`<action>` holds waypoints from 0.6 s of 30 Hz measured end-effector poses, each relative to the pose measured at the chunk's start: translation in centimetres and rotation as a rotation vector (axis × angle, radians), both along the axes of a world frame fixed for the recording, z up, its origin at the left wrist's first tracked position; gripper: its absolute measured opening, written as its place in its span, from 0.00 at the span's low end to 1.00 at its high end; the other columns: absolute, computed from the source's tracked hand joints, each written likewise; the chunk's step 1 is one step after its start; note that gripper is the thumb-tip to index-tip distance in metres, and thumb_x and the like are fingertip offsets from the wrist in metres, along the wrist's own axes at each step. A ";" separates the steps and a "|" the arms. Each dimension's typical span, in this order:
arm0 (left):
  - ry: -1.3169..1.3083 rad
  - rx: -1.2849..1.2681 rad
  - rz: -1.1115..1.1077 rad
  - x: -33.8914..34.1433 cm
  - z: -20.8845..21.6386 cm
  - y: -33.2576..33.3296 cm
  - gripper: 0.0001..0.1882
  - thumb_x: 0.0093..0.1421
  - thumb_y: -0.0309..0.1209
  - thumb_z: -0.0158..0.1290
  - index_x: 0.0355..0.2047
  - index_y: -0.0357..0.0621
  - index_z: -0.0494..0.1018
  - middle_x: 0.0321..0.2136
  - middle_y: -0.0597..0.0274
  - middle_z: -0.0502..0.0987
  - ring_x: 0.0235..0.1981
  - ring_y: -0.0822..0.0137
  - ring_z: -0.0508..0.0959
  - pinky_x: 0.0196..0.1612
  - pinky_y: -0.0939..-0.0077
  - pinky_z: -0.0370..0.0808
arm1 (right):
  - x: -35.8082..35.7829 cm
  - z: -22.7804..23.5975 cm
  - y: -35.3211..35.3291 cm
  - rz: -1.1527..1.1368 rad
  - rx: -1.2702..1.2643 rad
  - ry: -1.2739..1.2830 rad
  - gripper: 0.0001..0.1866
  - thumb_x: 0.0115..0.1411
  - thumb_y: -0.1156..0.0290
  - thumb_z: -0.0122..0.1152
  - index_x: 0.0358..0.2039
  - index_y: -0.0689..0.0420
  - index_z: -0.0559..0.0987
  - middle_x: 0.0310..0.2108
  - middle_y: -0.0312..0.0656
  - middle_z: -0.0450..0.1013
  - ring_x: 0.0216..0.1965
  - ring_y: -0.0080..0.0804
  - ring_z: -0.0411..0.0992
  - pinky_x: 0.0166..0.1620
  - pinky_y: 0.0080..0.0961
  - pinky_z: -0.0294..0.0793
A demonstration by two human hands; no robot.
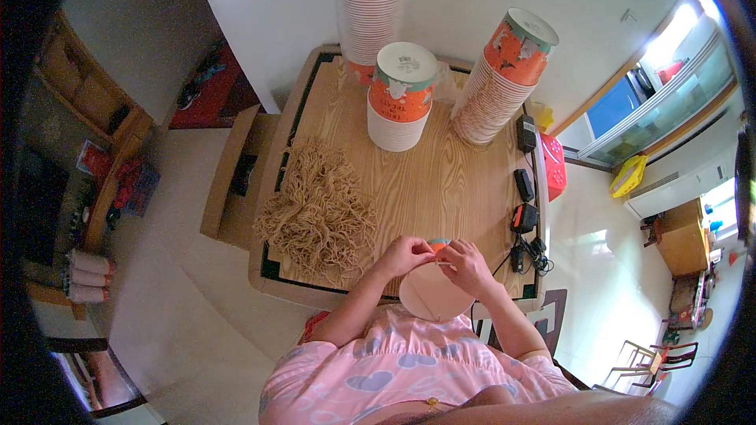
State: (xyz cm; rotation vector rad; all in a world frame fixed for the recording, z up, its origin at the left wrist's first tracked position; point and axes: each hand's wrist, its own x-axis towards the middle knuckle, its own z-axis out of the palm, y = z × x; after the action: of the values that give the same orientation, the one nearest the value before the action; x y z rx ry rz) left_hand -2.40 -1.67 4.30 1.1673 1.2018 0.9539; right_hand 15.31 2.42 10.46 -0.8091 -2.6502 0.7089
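Note:
A paper bucket [435, 296] rests against my lap at the table's near edge, its pale open mouth tilted up toward me. A thin cord seems to run across its inside. My left hand [411, 255] pinches at the bucket's far rim, fingers closed. Beside it, my right hand [466, 267] grips the same rim with curled fingers. Something small and whitish shows by the fingertips, too small to make out. Left of my hands lies a loose heap of tan cords [321, 212].
Farther back stand a short stack of orange and green paper buckets [400, 106], a leaning stack [496, 79] and a tall stack [372, 12] by the wall. Black power adapters [524, 219] with cables line the table's right edge. A cardboard box [223, 177] stands left of the table [417, 197].

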 end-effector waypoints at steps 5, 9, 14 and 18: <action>-0.015 0.000 0.016 0.2 -0.6 0.2 0.05 0.49 0.26 0.55 0.26 0.36 0.74 0.23 0.61 0.77 0.25 0.75 0.75 0.31 0.80 0.72 | -0.3 0.3 -0.3 -0.042 0.070 -0.002 0.09 0.43 0.73 0.58 0.27 0.54 0.71 0.28 0.39 0.67 0.33 0.37 0.66 0.37 0.31 0.63; 0.001 0.000 0.006 0.2 -0.3 0.3 0.05 0.49 0.25 0.55 0.26 0.36 0.74 0.23 0.61 0.77 0.26 0.75 0.75 0.32 0.80 0.72 | -0.2 0.3 -0.2 -0.036 0.110 -0.018 0.08 0.43 0.73 0.58 0.26 0.55 0.71 0.27 0.39 0.67 0.34 0.37 0.66 0.37 0.32 0.63; 0.059 0.072 0.014 0.4 -0.6 0.1 0.04 0.50 0.25 0.53 0.26 0.36 0.73 0.22 0.59 0.75 0.25 0.70 0.75 0.30 0.77 0.71 | -0.4 0.3 -0.1 -0.024 0.076 -0.008 0.07 0.43 0.74 0.57 0.26 0.55 0.71 0.27 0.39 0.67 0.34 0.37 0.66 0.38 0.32 0.63; 0.284 0.287 0.051 0.9 0.1 0.0 0.05 0.49 0.26 0.53 0.25 0.37 0.72 0.23 0.56 0.73 0.26 0.62 0.75 0.30 0.72 0.70 | -0.4 0.0 0.0 -0.030 0.063 -0.022 0.08 0.43 0.74 0.56 0.26 0.55 0.71 0.26 0.40 0.66 0.34 0.37 0.66 0.38 0.32 0.63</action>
State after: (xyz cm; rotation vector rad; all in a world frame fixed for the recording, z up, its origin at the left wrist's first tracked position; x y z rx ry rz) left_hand -1.54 -1.68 4.38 1.5458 1.3542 1.0483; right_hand 14.95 2.42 10.45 -0.8425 -2.6600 0.6093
